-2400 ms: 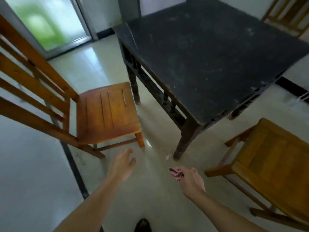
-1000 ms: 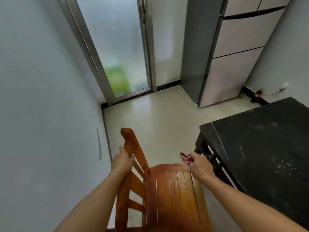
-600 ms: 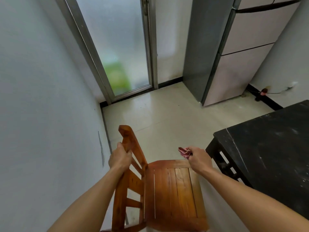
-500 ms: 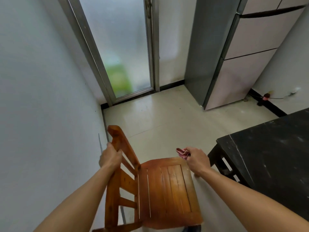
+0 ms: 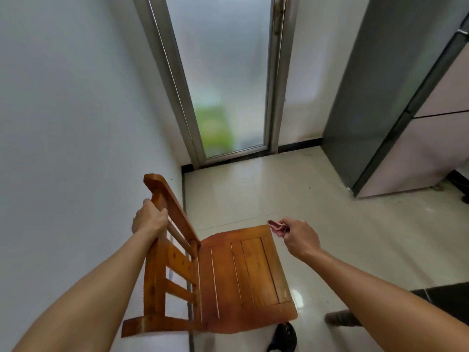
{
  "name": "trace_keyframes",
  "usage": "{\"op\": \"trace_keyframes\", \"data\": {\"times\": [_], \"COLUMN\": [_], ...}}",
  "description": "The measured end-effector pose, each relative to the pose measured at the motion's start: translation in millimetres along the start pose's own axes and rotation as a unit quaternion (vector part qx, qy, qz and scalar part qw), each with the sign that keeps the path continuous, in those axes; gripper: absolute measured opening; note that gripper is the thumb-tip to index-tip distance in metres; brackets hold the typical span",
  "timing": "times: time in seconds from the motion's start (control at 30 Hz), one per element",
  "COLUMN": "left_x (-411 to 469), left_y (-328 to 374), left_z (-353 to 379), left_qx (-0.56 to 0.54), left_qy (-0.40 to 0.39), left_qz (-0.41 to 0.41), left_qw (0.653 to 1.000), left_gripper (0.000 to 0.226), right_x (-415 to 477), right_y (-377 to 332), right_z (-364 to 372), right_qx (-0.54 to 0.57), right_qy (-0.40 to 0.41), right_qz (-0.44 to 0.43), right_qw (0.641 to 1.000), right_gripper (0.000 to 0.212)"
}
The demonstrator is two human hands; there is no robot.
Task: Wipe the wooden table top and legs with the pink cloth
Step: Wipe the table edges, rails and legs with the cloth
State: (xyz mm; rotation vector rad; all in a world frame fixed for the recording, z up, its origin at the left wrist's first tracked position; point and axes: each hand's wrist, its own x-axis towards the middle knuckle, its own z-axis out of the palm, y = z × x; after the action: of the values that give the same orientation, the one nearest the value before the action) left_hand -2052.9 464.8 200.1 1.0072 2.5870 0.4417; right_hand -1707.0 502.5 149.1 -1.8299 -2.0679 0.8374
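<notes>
My left hand point(image 5: 149, 219) grips the backrest post of an orange wooden chair point(image 5: 243, 275), which stands close to the white wall on the left. My right hand point(image 5: 300, 238) pinches a small crumpled pink cloth point(image 5: 278, 227) just beyond the far right corner of the chair seat. Only a dark corner of the black wooden table point(image 5: 446, 298) shows at the lower right edge, behind my right forearm.
A frosted glass door point(image 5: 228, 97) in a metal frame stands ahead. A grey refrigerator point(image 5: 406, 110) fills the right side. Pale floor tiles point(image 5: 317, 204) stretch between them. The white wall point(image 5: 76, 123) runs along the left. My shoe point(image 5: 283, 336) shows below the chair.
The chair has moved left toward the wall with my left hand on its backrest. My view has turned away from the table, which has slid almost out of sight. The cloth stays in my right hand.
</notes>
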Motion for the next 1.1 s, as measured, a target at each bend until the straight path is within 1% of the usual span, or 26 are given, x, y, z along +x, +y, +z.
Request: {"op": "trace_keyframes", "data": {"times": [0.23, 0.4, 0.67, 0.8, 0.9, 0.97, 1.03, 1.1], "left_x": [51.7, 80.1, 128.6, 156.1, 177.0, 187.7, 192.9, 193.6], "left_y": [18.7, 28.6, 35.5, 36.1, 33.8, 32.7, 36.5, 46.7], "left_z": [9.1, 6.5, -8.8, -15.8, -23.7, -29.8, -36.9, -42.4], "left_qx": [0.009, 0.001, 0.019, 0.026, 0.022, 0.025, 0.048, 0.089], "left_qy": [-0.018, -0.030, -0.031, -0.015, -0.003, 0.018, 0.046, 0.061], "left_qz": [0.011, 0.038, 0.051, 0.048, 0.023, 0.004, 0.001, 0.021], "left_qw": [1.000, 0.999, 0.998, 0.998, 0.999, 1.000, 0.998, 0.994], "left_gripper": [0.039, 0.038, 0.039, 0.039, 0.037, 0.035, 0.034, 0.040], "right_x": [68.7, 90.2, 125.6, 138.9, 147.3, 154.5, 163.2, 171.7], "right_y": [-20.9, -34.7, -77.0, -90.0, -92.5, -89.2, -82.5, -75.4], "right_z": [-2.3, 4.3, 3.0, 3.1, 2.8, 2.8, 1.8, -0.7], "right_qx": [-0.003, -0.046, -0.105, -0.119, -0.128, -0.134, -0.139, -0.144], "right_qy": [-0.010, -0.009, 0.005, 0.015, 0.015, 0.015, 0.011, 0.008], "right_qz": [-0.002, 0.017, -0.020, -0.040, -0.060, -0.066, -0.065, -0.061], "right_qw": [1.000, 0.999, 0.994, 0.992, 0.990, 0.989, 0.988, 0.988], "right_gripper": [0.020, 0.018, 0.016, 0.017, 0.021, 0.022, 0.021, 0.021]}}
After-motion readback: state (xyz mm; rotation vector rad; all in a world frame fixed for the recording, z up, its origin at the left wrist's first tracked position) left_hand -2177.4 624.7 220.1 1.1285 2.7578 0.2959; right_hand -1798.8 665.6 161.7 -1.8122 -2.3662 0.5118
